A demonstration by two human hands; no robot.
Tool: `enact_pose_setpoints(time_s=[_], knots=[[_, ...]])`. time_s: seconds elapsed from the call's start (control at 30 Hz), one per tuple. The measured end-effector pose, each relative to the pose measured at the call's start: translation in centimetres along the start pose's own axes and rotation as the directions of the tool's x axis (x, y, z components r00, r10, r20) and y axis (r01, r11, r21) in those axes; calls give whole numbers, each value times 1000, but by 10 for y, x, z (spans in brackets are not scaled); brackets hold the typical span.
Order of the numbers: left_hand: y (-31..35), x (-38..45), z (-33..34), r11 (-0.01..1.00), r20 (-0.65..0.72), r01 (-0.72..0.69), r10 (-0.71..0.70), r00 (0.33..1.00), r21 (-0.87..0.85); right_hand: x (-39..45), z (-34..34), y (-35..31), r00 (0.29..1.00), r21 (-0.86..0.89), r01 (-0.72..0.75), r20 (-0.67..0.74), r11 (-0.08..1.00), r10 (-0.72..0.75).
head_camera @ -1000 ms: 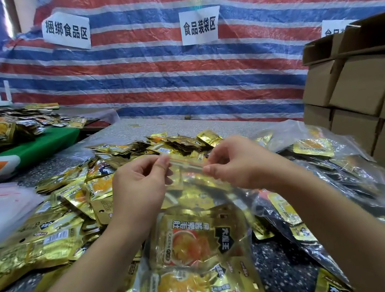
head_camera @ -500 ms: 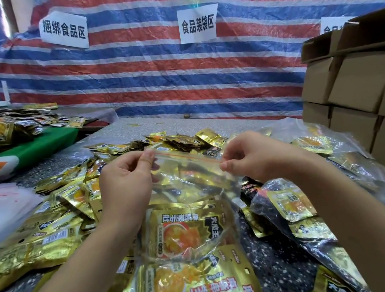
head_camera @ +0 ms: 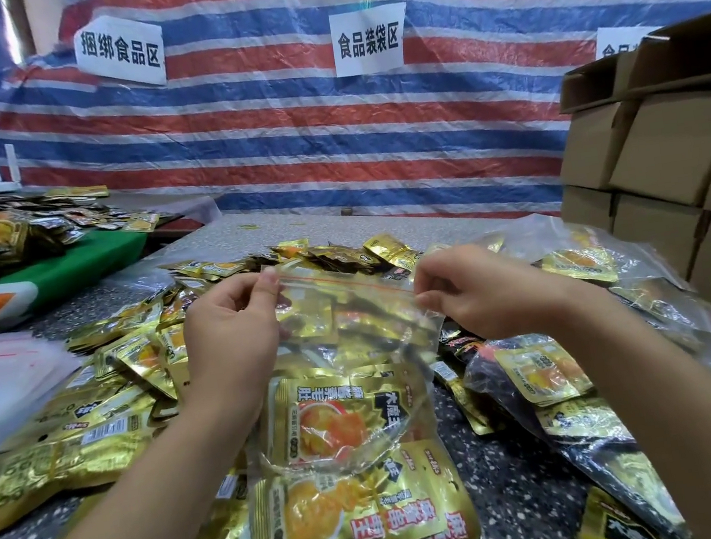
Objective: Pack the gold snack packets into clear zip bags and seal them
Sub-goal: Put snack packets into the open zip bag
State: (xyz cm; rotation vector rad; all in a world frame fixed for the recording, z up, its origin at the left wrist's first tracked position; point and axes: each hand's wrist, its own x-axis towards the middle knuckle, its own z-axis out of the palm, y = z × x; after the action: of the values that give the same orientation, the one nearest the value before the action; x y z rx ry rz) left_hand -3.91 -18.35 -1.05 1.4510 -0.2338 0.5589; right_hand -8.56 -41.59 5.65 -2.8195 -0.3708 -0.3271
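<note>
Grip: left hand [head_camera: 228,331] and right hand [head_camera: 469,288] each pinch an end of the zip strip on the clear zip bag [head_camera: 347,360], stretched taut between them, so both are holding the bag.
Where the bag is: held up just above the table [head_camera: 522,487], mouth at the fingertips, body hanging toward the person.
What's in it: gold snack packets [head_camera: 341,416] down below the pinch, one face-up with orange print, well short of the strip.
Risk 1: seal looks like it could be only part closed; if the pinches skip the middle, a gap stays and packets slide out.
Risk 2: a packet corner riding up into the track would block the zip.
Other containers: filled bags [head_camera: 539,376] just right of the right hand; cardboard boxes [head_camera: 665,165] further right, contents can't tell.
Loose stock: loose pile [head_camera: 106,419] left of and behind the grip.
</note>
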Motion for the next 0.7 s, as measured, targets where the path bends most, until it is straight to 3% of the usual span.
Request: enact_pose_setpoints(time_s=[0.17,0.27,0.37,0.5,0.57,0.7], knots=[[-1,-1,0,1000,104,0,-1,995,11,-2,-5,1,997,53,51,63,997,-54],[3,-4,2,999,144,12,-5,990,-51,-1,0,0,996,311,10,79,950,-36],[6,-6,3,994,160,6,12,987,-111,0,16,5,976,576,-120,219,809,-11],[6,-4,2,994,81,-4,13,997,-111,0,28,10,918,799,-305,392,518,-63],[5,-1,3,991,23,19,-16,1000,-135,1,29,10,896,776,-342,440,530,-66],[1,2,2,988,-18,49,-52,998,-146,3,39,3,817,645,-355,566,677,-111]])
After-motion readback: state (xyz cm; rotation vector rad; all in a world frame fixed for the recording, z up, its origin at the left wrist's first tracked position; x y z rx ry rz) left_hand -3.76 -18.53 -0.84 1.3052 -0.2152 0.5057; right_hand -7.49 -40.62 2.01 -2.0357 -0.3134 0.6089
